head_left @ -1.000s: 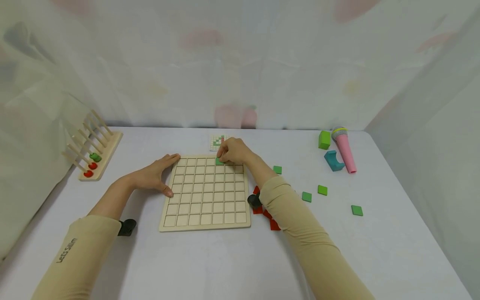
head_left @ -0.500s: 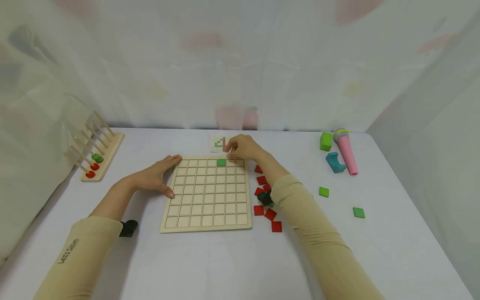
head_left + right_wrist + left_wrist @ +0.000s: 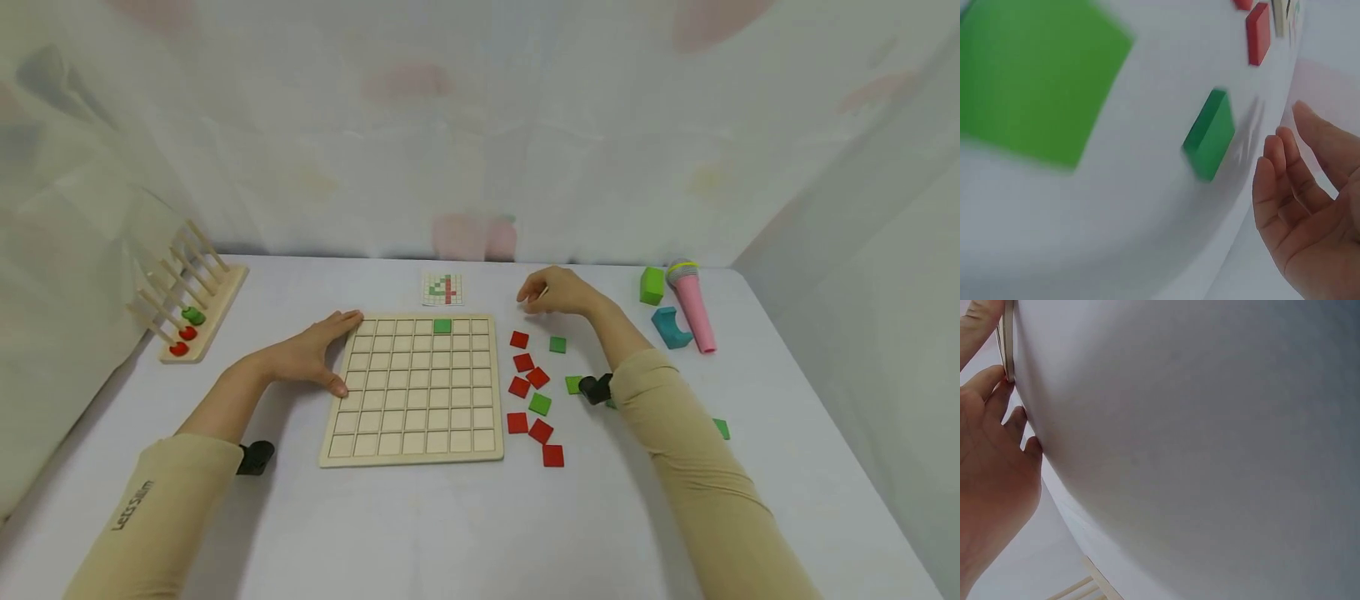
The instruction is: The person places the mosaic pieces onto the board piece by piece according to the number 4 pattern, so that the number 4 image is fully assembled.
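Observation:
My left hand (image 3: pixel 300 354) rests with spread fingers along the left side of a square wooden grid board (image 3: pixel 411 461). Its fingertips touch the far left corner and the thumb lies on the left rim. A single green tile (image 3: pixel 442 326) sits in a cell of the board's far row. To the right of the board, my right hand (image 3: pixel 558 292) hovers over the table, fingers loosely bent, holding nothing. Below it lies a green square tile (image 3: pixel 1213 137), and several red tiles (image 3: pixel 522 362) are scattered between it and the board.
Behind the board lies a small printed grid card (image 3: pixel 436 289). A wooden peg rack (image 3: pixel 217 304) with beads stands at left. At the back right are a green block (image 3: pixel 652 285), a teal arch-shaped piece (image 3: pixel 670 328) and a pink toy microphone (image 3: pixel 693 308). More green tiles (image 3: pixel 540 404) lie near the right forearm.
My right hand has let go of the green tile in the far row and moved right, off the board, uncovering the card and red tiles. The left hand stays in place.

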`<control>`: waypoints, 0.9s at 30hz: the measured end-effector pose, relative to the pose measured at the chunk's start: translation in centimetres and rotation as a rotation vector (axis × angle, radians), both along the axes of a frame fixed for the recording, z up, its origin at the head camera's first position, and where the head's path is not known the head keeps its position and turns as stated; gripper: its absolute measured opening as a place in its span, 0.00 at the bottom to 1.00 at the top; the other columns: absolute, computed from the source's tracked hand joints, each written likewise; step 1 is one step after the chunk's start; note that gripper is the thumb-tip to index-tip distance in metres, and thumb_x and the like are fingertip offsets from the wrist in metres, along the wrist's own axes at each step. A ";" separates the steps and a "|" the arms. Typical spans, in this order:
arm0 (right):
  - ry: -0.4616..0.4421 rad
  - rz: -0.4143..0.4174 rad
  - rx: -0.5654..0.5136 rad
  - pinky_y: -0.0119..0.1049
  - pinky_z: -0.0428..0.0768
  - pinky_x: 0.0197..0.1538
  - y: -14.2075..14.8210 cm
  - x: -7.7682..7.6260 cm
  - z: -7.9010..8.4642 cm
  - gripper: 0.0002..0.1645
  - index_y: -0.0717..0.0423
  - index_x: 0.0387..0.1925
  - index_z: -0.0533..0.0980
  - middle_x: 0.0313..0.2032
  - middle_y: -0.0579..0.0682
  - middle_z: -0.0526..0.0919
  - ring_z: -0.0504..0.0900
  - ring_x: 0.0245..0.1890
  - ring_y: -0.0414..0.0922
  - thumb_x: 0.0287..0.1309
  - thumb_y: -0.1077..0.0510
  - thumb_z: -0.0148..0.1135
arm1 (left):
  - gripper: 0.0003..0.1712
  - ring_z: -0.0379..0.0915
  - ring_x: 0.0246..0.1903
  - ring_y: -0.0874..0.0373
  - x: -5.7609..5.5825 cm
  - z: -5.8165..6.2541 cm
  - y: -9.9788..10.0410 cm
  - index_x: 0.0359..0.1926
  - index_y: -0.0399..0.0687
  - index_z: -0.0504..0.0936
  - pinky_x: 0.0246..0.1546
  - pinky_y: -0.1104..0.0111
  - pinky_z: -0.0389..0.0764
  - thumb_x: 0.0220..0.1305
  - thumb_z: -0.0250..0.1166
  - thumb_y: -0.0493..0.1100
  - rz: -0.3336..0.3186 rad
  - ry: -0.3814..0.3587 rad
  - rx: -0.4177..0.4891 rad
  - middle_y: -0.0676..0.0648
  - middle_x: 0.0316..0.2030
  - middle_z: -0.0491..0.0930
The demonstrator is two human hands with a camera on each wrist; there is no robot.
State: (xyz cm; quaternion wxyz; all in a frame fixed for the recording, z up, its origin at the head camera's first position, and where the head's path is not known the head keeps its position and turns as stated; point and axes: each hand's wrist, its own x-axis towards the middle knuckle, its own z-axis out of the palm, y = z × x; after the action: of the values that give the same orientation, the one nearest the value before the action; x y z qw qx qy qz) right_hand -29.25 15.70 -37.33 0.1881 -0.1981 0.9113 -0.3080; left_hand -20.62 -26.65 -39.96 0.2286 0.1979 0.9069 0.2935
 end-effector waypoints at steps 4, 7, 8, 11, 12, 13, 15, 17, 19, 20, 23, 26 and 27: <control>-0.050 0.028 0.027 0.31 0.78 0.38 1.6 0.2 -0.1 0.13 0.58 0.47 0.82 0.36 0.52 0.80 0.77 0.34 0.43 0.60 0.63 0.63 | 0.77 0.23 0.77 0.30 0.1 -0.2 -0.1 0.78 0.38 0.43 0.71 0.31 0.34 0.34 0.83 0.52 -0.002 0.009 0.007 0.34 0.79 0.37; -0.087 0.065 0.047 0.33 0.78 0.40 2.6 0.3 0.0 0.14 0.58 0.48 0.81 0.37 0.52 0.80 0.76 0.35 0.43 0.60 0.64 0.62 | 0.77 0.23 0.77 0.30 0.1 -0.3 -0.1 0.78 0.37 0.43 0.72 0.31 0.34 0.34 0.83 0.52 -0.001 0.016 0.011 0.34 0.79 0.37; -0.097 0.077 0.054 0.33 0.78 0.40 3.0 0.2 -0.1 0.14 0.58 0.48 0.81 0.37 0.52 0.80 0.76 0.36 0.43 0.61 0.64 0.62 | 0.77 0.23 0.77 0.30 0.1 -0.3 -0.1 0.78 0.36 0.43 0.72 0.31 0.34 0.33 0.83 0.51 -0.003 0.018 0.014 0.33 0.79 0.37; -0.123 0.119 0.062 0.33 0.77 0.40 3.7 0.2 -0.2 0.14 0.59 0.49 0.81 0.37 0.53 0.80 0.75 0.36 0.44 0.61 0.64 0.60 | 0.77 0.23 0.77 0.30 0.0 -0.2 -0.1 0.78 0.36 0.43 0.72 0.31 0.34 0.33 0.83 0.52 -0.008 0.019 0.015 0.34 0.79 0.37; -0.133 0.130 0.063 0.33 0.77 0.40 3.9 0.2 -0.3 0.15 0.59 0.49 0.81 0.38 0.53 0.79 0.75 0.37 0.44 0.62 0.64 0.60 | 0.77 0.24 0.77 0.30 0.0 -0.2 -0.1 0.78 0.37 0.43 0.72 0.31 0.35 0.33 0.83 0.52 -0.009 0.019 0.013 0.34 0.79 0.37; -0.140 0.146 0.063 0.32 0.76 0.40 4.1 0.2 -0.3 0.15 0.59 0.50 0.81 0.38 0.53 0.79 0.75 0.38 0.44 0.61 0.64 0.60 | 0.78 0.24 0.77 0.29 0.0 -0.2 -0.1 0.78 0.37 0.43 0.72 0.31 0.35 0.33 0.83 0.52 -0.011 0.019 0.014 0.33 0.79 0.37; -0.151 0.180 0.059 0.32 0.76 0.42 4.4 0.2 -0.4 0.16 0.58 0.50 0.81 0.40 0.54 0.79 0.75 0.41 0.45 0.60 0.65 0.59 | 0.77 0.24 0.77 0.29 0.0 -0.1 -0.1 0.78 0.37 0.44 0.71 0.31 0.35 0.33 0.83 0.52 -0.014 0.020 0.011 0.33 0.79 0.38; -0.167 0.210 0.050 0.33 0.76 0.46 4.6 0.2 -0.5 0.18 0.58 0.50 0.81 0.42 0.56 0.79 0.75 0.44 0.47 0.58 0.67 0.58 | 0.77 0.24 0.77 0.29 -0.1 -0.1 -0.1 0.78 0.37 0.44 0.71 0.31 0.36 0.33 0.83 0.53 -0.017 0.022 0.007 0.33 0.79 0.38; -0.187 0.230 0.041 0.34 0.75 0.50 4.7 0.3 -0.5 0.20 0.58 0.50 0.81 0.43 0.57 0.78 0.75 0.46 0.48 0.55 0.70 0.57 | 0.77 0.25 0.77 0.29 -0.1 -0.1 -0.1 0.78 0.37 0.44 0.71 0.31 0.36 0.34 0.84 0.52 -0.019 0.025 0.007 0.33 0.79 0.38; -0.198 0.235 0.036 0.34 0.74 0.50 4.7 0.4 -0.5 0.22 0.58 0.50 0.81 0.44 0.57 0.78 0.74 0.46 0.48 0.54 0.71 0.56 | 0.77 0.25 0.77 0.29 -0.1 -0.2 -0.1 0.78 0.37 0.44 0.71 0.31 0.36 0.34 0.84 0.52 -0.020 0.025 0.006 0.33 0.79 0.38; -0.227 0.235 0.039 0.35 0.74 0.51 4.8 0.6 -0.6 0.24 0.57 0.50 0.81 0.46 0.56 0.75 0.73 0.46 0.49 0.52 0.74 0.56 | 0.78 0.25 0.77 0.29 -0.1 -0.2 -0.1 0.78 0.36 0.44 0.71 0.31 0.36 0.33 0.84 0.52 -0.020 0.025 0.011 0.33 0.78 0.38; -0.234 0.230 0.061 0.37 0.73 0.54 4.7 0.8 -0.7 0.25 0.54 0.50 0.82 0.48 0.55 0.75 0.71 0.49 0.50 0.51 0.75 0.57 | 0.78 0.24 0.77 0.29 -0.1 -0.2 -0.1 0.78 0.36 0.43 0.71 0.31 0.36 0.33 0.84 0.52 -0.020 0.024 0.012 0.33 0.79 0.38; -0.231 0.227 0.073 0.38 0.74 0.56 4.7 0.8 -0.7 0.25 0.53 0.49 0.83 0.50 0.55 0.76 0.71 0.50 0.50 0.51 0.75 0.58 | 0.78 0.24 0.77 0.29 -0.1 -0.2 -0.1 0.78 0.36 0.43 0.71 0.31 0.36 0.33 0.84 0.52 -0.020 0.025 0.012 0.33 0.79 0.38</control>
State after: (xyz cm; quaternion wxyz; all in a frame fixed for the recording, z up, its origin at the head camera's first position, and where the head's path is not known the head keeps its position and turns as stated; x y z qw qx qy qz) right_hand -28.44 20.38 -38.04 0.3324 -0.2563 0.8660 -0.2719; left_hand -20.74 -26.79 -40.19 0.2188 0.2119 0.9060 0.2939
